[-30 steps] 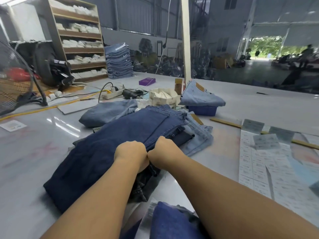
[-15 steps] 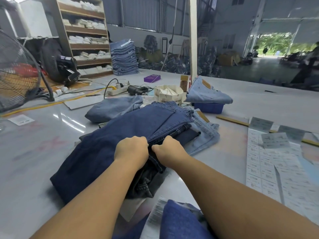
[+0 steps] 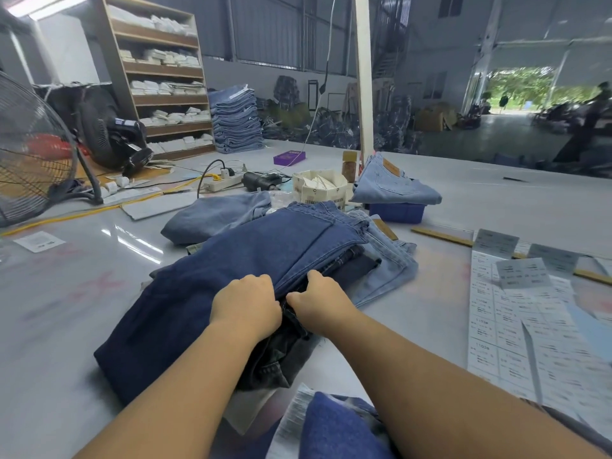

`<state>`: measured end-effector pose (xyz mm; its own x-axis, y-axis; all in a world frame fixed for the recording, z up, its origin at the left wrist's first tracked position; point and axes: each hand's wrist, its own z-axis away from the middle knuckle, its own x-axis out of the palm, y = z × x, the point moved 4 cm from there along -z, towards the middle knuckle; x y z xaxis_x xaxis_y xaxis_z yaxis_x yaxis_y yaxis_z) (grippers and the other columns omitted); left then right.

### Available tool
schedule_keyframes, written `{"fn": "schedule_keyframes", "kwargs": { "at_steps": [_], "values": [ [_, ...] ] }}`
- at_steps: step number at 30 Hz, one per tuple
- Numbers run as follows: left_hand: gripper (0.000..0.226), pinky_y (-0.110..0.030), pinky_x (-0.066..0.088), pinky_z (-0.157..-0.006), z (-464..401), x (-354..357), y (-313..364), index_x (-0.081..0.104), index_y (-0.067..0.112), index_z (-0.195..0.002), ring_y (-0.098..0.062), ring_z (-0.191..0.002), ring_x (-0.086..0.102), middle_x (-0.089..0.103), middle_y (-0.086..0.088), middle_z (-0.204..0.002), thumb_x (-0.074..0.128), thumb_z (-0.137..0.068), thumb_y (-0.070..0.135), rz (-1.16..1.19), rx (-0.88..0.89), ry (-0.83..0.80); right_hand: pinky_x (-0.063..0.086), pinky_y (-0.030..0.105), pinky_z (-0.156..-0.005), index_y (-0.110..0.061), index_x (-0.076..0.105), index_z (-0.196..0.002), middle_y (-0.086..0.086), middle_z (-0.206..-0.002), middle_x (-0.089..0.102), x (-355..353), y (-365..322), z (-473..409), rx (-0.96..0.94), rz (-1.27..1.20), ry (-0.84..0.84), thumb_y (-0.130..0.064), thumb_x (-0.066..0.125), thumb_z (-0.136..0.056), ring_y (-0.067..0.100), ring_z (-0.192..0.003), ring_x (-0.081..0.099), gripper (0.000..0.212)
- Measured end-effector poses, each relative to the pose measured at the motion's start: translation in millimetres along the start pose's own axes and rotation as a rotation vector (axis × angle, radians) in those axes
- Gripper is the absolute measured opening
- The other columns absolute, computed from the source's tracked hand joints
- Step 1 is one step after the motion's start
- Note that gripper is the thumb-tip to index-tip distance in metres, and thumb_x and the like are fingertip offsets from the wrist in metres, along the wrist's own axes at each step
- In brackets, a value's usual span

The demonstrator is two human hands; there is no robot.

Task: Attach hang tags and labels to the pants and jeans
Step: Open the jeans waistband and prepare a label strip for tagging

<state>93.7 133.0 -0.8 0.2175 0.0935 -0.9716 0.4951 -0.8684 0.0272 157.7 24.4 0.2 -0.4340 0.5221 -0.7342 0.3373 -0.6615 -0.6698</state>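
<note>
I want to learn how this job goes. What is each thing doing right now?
left hand: gripping the dark jeans.
right hand: gripping the same fold.
dark jeans: folded, top of pile.
tag box: open, tags inside.
label sheets: flat on table.
fan: cannot tell if spinning.

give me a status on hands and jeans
Left hand and right hand both grip the dark jeans at the edge. No tag on them yet. Nothing in the way.

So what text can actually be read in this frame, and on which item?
"11038": label sheet on the table's right side, printed in one cell.
Cream tag box: lettering around its side, too blurred to read.
Purple box, white card, remaining label cells: unreadable.
</note>
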Motion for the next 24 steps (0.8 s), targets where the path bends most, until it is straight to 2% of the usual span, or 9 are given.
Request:
{"fn": "schedule_keyframes", "kwargs": {
  "at_steps": [2, 6, 9, 11, 14, 16, 20, 22, 24],
  "values": [
    [0.011, -0.029, 0.034, -0.056, -3.5, -2.3, 4.2, 0.049, 0.018, -0.096, -0.02, -0.078, 0.051, 0.06, -0.001, -0.097, 0.05, -0.094, 0.029, -0.063, 0.003, -0.008, 0.035, 0.036, -0.073, -0.012, 0.039, -0.097, 0.018, -0.119, 0.053, -0.8, 0.3, 0.2, -0.01, 0.004, 0.003, -0.028, 0.05, -0.089, 0.027, -0.09, 0.042, 0.021],
    [0.008, -0.029, 0.034, -0.058, 0.6, -0.4, 11.0, 0.042, 0.019, -0.094, -0.021, -0.09, 0.063, 0.064, -0.001, -0.104, 0.049, -0.095, 0.022, -0.119, 0.026, 0.045, 0.037, 0.038, -0.076, -0.011, 0.043, -0.106, 0.016, -0.121, 0.051, -0.3, 0.6, -0.3, -0.026, -0.028, 0.023, -0.03, 0.049, -0.09, 0.027, -0.094, 0.045, 0.026],
    [0.012, -0.03, 0.033, -0.059, 3.6, -11.9, 8.1, 0.034, 0.02, -0.091, -0.021, -0.091, 0.063, 0.062, 0.0, -0.103, 0.044, -0.096, 0.023, -0.103, 0.028, 0.159, 0.039, 0.037, -0.079, -0.007, 0.045, -0.112, 0.015, -0.123, 0.053, -6.9, 0.6, 0.1, -0.006, -0.176, 0.104, -0.039, 0.047, -0.095, 0.03, -0.101, 0.05, 0.036],
    [0.007, -0.031, 0.033, -0.058, 8.0, -31.8, 12.6, 0.042, 0.019, -0.095, -0.024, -0.089, 0.063, 0.062, -0.001, -0.1, 0.046, -0.094, 0.024, -0.057, 0.069, 0.27, 0.037, 0.034, -0.08, -0.004, 0.043, -0.124, 0.015, -0.129, 0.053, -13.4, 0.4, -0.7, 0.025, -0.331, 0.168, -0.046, 0.044, -0.097, 0.032, -0.111, 0.052, 0.049],
    [0.014, -0.028, 0.034, -0.042, 28.1, -52.1, 31.7, 0.057, 0.01, -0.08, -0.027, -0.058, 0.062, 0.061, -0.008, -0.071, 0.066, -0.076, 0.019, -0.011, 0.302, 0.433, 0.032, 0.03, -0.079, -0.001, 0.036, -0.135, 0.014, -0.129, 0.054, -22.9, 0.6, -1.6, 0.096, -0.604, 0.258, -0.055, 0.045, -0.095, 0.028, -0.104, 0.05, 0.068],
    [0.012, -0.023, 0.033, -0.034, 47.2, -56.4, 40.6, 0.058, 0.011, -0.069, -0.023, -0.045, 0.056, 0.055, -0.005, -0.06, 0.054, -0.074, 0.021, -0.024, 0.463, 0.51, 0.032, 0.031, -0.08, -0.002, 0.033, -0.141, 0.012, -0.127, 0.053, -29.0, 2.7, -1.3, 0.185, -0.816, 0.294, -0.06, 0.051, -0.091, 0.024, -0.096, 0.045, 0.079],
    [0.02, -0.023, 0.032, -0.035, 72.0, -52.8, 42.0, 0.057, 0.015, -0.064, -0.017, -0.046, 0.051, 0.053, -0.001, -0.059, 0.04, -0.072, 0.021, -0.029, 0.653, 0.533, 0.042, 0.039, -0.093, -0.006, 0.022, -0.149, 0.012, -0.143, 0.046, -43.0, 18.8, 0.5, 0.37, -1.106, 0.407, -0.052, 0.071, -0.081, 0.031, -0.113, 0.051, 0.095],
    [0.017, -0.023, 0.029, -0.035, 80.9, -53.8, 40.8, 0.055, 0.018, -0.062, -0.015, -0.044, 0.046, 0.05, 0.002, -0.058, 0.042, -0.072, 0.021, -0.031, 0.726, 0.508, 0.042, 0.044, -0.103, -0.007, 0.017, -0.15, 0.015, -0.146, 0.043, -51.6, 28.9, 2.3, 0.42, -1.114, 0.458, -0.043, 0.078, -0.077, 0.036, -0.124, 0.048, 0.101],
    [0.016, -0.022, 0.027, -0.037, 84.6, -50.7, 38.7, 0.055, 0.02, -0.067, -0.013, -0.045, 0.047, 0.051, 0.004, -0.06, 0.046, -0.076, 0.03, -0.055, 0.745, 0.391, 0.044, 0.048, -0.103, -0.006, 0.017, -0.147, 0.018, -0.145, 0.042, -58.2, 35.0, 3.5, 0.429, -1.056, 0.466, -0.027, 0.082, -0.075, 0.037, -0.119, 0.05, 0.099]
  ]
}}
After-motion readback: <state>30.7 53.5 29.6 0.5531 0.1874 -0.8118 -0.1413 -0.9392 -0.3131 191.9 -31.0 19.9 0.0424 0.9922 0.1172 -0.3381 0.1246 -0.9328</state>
